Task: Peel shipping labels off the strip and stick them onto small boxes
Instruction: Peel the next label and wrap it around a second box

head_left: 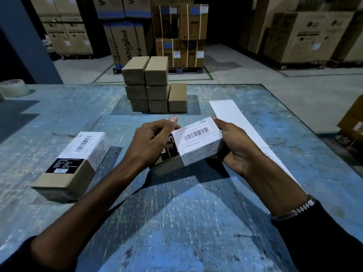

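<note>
Boxes: one labelled box (193, 143) held, one labelled at 9 o'clock (73, 163), seven plain (stacked, 12 o'clock) (153, 87).
Hands: left hand (151, 142) and right hand (235, 146) both grasp the held box.

Left hand (155, 137) fingers curled, thumb raised, right hand (234, 146) fingers curled, both forearms reaching forward

Dim warehouse, worn blue table (59, 118) in front.
Grey concrete floor (245, 75) beyond; tall stacked cartons (125, 44) on pallets far left, centre and right; blue pillar (25, 36) at left.
</note>
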A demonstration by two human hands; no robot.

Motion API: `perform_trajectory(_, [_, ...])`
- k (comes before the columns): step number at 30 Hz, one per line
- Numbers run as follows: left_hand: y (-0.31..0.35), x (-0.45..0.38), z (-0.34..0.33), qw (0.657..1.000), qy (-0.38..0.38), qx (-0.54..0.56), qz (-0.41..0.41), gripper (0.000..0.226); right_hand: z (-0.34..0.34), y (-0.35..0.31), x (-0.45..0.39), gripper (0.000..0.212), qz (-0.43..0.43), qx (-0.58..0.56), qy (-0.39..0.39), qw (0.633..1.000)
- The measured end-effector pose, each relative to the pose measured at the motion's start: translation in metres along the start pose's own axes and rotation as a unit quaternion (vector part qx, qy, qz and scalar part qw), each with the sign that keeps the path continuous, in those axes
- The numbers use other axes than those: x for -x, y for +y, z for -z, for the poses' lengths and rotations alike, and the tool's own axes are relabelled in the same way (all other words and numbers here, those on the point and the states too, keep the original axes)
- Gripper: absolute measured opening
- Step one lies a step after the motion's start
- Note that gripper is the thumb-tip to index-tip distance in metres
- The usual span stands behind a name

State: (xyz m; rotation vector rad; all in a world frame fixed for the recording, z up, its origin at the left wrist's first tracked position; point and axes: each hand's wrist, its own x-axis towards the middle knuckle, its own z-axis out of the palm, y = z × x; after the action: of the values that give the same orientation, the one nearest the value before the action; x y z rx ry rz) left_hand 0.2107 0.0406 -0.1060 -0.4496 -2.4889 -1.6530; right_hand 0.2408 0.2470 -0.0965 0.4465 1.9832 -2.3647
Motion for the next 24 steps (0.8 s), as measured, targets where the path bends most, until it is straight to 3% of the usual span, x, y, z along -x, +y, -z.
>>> perform_trajectory(4, [0.005,0.007,0.004,0.994,-0.087,-0.053,-0.037,0.053,0.004,0.002,-0.007,0.025,-0.056,0.011,0.002,0.998])
perform_trajectory(7, [0.003,0.03,0.007,0.98,-0.102,-0.122,-0.118,0.064,-0.001,-0.001,-0.002,0.039,-0.031,0.018,-0.001,0.999])
perform_trajectory(11, [-0.006,0.067,0.012,0.955,-0.076,-0.219,-0.185,0.076,-0.008,-0.002,0.004,0.054,0.023,0.072,-0.03,0.997])
perform_trajectory(16, [-0.005,0.106,0.015,0.948,0.016,-0.261,-0.179,0.056,-0.018,0.006,0.007,0.08,0.075,0.233,-0.076,0.967])
perform_trajectory(20, [-0.01,0.124,0.017,0.939,0.064,-0.305,-0.146,0.049,-0.021,0.018,0.009,0.059,0.099,0.261,-0.093,0.956])
perform_trajectory(24, [-0.014,0.13,0.019,0.931,0.053,-0.327,-0.151,0.044,-0.022,0.029,0.006,0.035,0.135,0.282,-0.17,0.935])
